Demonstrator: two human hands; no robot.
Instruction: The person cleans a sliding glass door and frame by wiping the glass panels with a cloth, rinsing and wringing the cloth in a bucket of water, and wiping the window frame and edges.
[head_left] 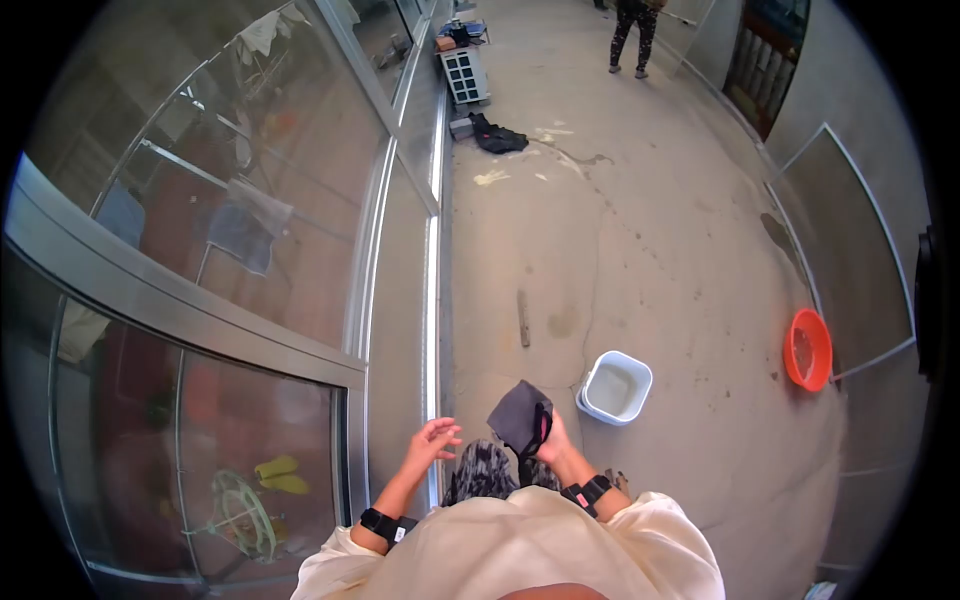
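Note:
In the head view, my right hand (553, 441) is closed around a dark grey folded piece of cloth (518, 415) with black straps hanging down. It is held in front of my knees. My left hand (436, 439) is to the left of the cloth, apart from it, with the fingers loosely bent and spread and nothing in them. Beyond my right hand on the floor stands a white square bucket (614, 388) with some cloudy liquid inside.
Along the left runs a glass window wall (250, 180) with a metal frame. A red basin (808, 350) is at the right near a leaning framed panel (850, 240). Farther off are a black cloth heap (497, 135), a white crate (465, 78) and a standing person (635, 35).

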